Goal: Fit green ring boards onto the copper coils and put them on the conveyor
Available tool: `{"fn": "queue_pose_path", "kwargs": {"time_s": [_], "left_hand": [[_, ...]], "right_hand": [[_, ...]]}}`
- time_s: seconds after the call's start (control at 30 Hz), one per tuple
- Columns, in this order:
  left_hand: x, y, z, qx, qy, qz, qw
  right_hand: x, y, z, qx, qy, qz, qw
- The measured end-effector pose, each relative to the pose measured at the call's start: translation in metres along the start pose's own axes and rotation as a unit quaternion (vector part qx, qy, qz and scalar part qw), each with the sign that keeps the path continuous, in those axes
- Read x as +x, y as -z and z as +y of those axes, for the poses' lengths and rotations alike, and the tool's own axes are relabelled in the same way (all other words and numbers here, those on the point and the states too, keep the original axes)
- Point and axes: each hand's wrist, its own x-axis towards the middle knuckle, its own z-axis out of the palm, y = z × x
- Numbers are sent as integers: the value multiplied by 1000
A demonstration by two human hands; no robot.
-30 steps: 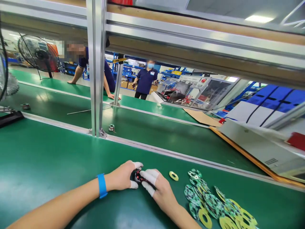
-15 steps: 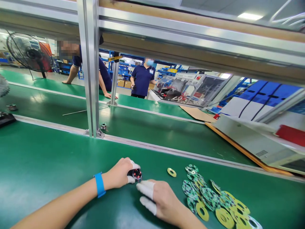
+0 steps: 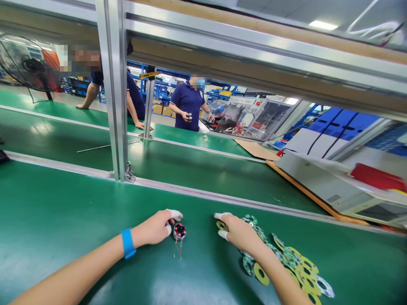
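While the left hand [image 3: 154,228] curves just left of the coil [image 3: 179,231], finger and thumb apart, the right hand [image 3: 239,231] is nearer the yellow ring [image 3: 219,226], which lies between its spread finger and thumb on the green table [image 3: 197,275]; contact I cannot tell.

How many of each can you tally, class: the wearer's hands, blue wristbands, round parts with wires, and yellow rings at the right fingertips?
Left hand and right hand: 2
Blue wristband: 1
Round wired part: 1
Yellow ring: 1
Total: 5
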Motion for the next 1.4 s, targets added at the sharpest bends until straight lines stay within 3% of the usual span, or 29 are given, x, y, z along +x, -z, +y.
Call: {"fn": "queue_pose_path", "kwargs": {"time_s": [0.1, 0.17, 0.27, 0.33, 0.4, 0.6, 0.83, 1.03, 1.2, 1.3, 1.4], "left_hand": [[6, -5, -5, -43, 57, 65, 995], [9, -10, -8, -57, 84, 72, 992], [12, -18, -11, -69, 112, 63, 989], [11, -21, -10, -70, 116, 61, 989], [9, -24, -7, -59, 110, 63, 990], [1, -26, 7, 35, 73, 103, 991], [0, -33, 13, 126, 78, 128, 981], [0, -34, 13, 146, 75, 130, 978], [0, -34, 10, 143, 68, 133, 978], [-1, -31, 12, 133, 59, 130, 981], [-3, -25, 16, 112, 43, 127, 985]], "right_hand": [[1, 1, -14, 28, 3, 45, 999], [2, -4, -30, 152, 28, 60, 986], [4, -23, -61, 428, 45, -16, 903], [4, -37, -78, 511, 33, -44, 858], [4, -48, -88, 536, 27, -40, 843], [0, -57, -94, 524, 29, -7, 851], [-4, -61, -96, 495, 56, 37, 867], [-7, -59, -96, 464, 66, 68, 881], [-7, -63, -102, 419, 56, 56, 905], [-1, -53, -90, 389, 57, 33, 919], [6, -28, -51, 331, 41, 33, 942]]}}
